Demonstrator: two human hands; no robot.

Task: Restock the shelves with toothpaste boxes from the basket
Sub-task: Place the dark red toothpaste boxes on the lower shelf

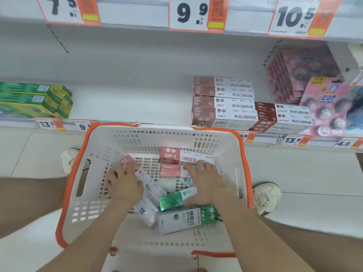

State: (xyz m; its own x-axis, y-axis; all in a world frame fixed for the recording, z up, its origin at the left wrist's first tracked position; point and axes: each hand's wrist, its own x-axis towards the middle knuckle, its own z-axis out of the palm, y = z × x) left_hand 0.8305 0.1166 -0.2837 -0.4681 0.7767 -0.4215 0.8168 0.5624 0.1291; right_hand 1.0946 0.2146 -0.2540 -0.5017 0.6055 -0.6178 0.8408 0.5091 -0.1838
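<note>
A white basket with an orange rim (66,185) stands on the floor below the shelf. Inside lie several toothpaste boxes: a red SP-1 box (176,155) at the back, a second red box (170,170) under it, a pink box (128,162), a green box (170,202) and a white-green box (186,218). My left hand (123,185) grips the pink box and a long white box (151,188) beside it. My right hand (206,179) lies on the second red box with fingers spread. On the shelf stand stacks of brown-white boxes (224,103).
Green boxes (35,99) fill the shelf's left end, and pink packs (322,107) crowd its right end. The white shelf board (133,103) between them is bare. Price tags line the shelf edges. My shoes stand at both sides of the basket.
</note>
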